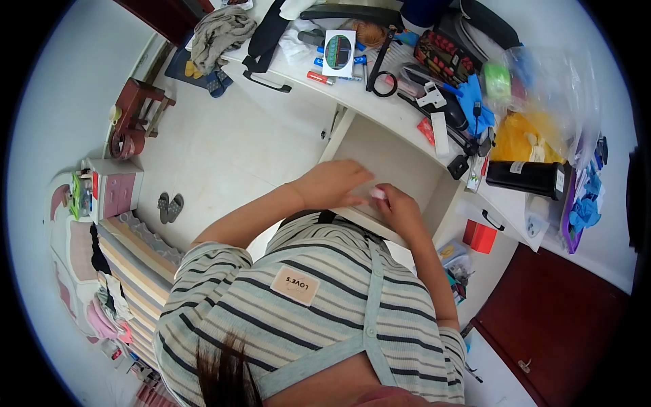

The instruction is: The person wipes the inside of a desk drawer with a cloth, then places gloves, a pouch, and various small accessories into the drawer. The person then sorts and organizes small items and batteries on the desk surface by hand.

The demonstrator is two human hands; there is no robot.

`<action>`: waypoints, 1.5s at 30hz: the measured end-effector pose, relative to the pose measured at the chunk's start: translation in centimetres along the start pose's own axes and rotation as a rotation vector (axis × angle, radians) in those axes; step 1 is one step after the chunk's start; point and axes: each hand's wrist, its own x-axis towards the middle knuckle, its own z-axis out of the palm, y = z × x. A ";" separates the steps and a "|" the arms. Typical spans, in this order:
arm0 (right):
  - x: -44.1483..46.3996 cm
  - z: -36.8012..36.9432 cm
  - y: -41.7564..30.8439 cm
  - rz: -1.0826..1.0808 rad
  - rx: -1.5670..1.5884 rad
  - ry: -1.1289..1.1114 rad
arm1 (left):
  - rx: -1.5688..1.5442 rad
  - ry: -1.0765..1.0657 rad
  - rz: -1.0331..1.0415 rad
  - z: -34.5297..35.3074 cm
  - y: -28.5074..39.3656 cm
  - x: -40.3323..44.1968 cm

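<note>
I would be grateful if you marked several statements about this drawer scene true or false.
1. The drawer is pulled open. True.
2. The right hand holds a small pale item. True.
3. The left hand rests on the desktop. False: it is at the open drawer, close to the right hand.
4. The pair of grey slippers lies inside the drawer. False: the pair is on the floor.
5. A black item with a white label lies on the desktop. True.
6. The person's striped top has no patch. False: it bears a lettered patch.
</note>
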 end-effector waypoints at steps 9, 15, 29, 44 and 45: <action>-0.1 0.0 0.0 -0.018 -0.150 0.012 | 0.442 0.152 0.238 -4.9 -4.6 -1.9; -0.2 0.5 0.4 -0.036 -0.100 0.019 | 0.674 0.700 0.082 -15.4 -6.2 3.8; -0.3 1.7 2.8 -0.029 -0.111 -0.004 | 0.727 0.768 0.068 -19.9 -12.3 12.0; -0.3 1.0 1.3 0.096 -0.148 -0.085 | 0.007 0.709 0.013 -11.2 1.0 1.0; -0.2 1.2 1.6 0.096 -0.147 -0.091 | -0.053 0.649 -0.006 -9.2 1.3 0.8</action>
